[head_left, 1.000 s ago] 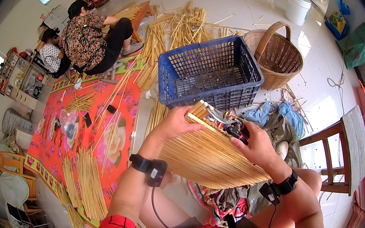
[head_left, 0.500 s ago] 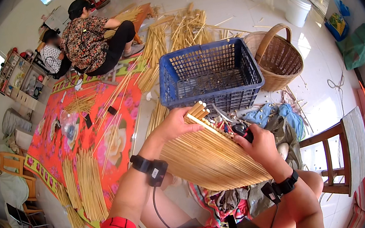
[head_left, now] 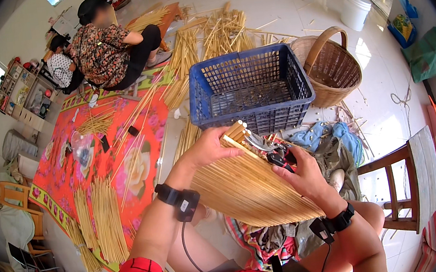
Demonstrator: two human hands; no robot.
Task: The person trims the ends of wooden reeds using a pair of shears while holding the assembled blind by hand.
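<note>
A slanted panel of straight tan reed stalks (head_left: pixel 249 192), laid side by side, rests over my lap. My left hand (head_left: pixel 209 147) is closed on its upper corner, with the thumb across the top stalks. Round cut ends (head_left: pixel 238 128) of several stalks stick out beside that thumb. Pruning shears (head_left: pixel 276 157) with black and red handles are in my right hand (head_left: pixel 305 171), at the panel's upper right edge. Their curved blades reach up close to the stalk ends; whether they touch one I cannot tell.
A blue plastic crate (head_left: pixel 253 112) stands just beyond the panel, with a wicker basket (head_left: pixel 339 80) to its right. Loose reed bundles (head_left: pixel 109 220) lie on the red floral mat (head_left: pixel 139 162). A wooden stool (head_left: pixel 425 181) is at right. Two people (head_left: pixel 104 52) sit far left.
The shears have moved up and left along the panel's edge, and their blades are now closer to the stalk ends. My left hand has stayed nearly still. One seated person's head has turned.
</note>
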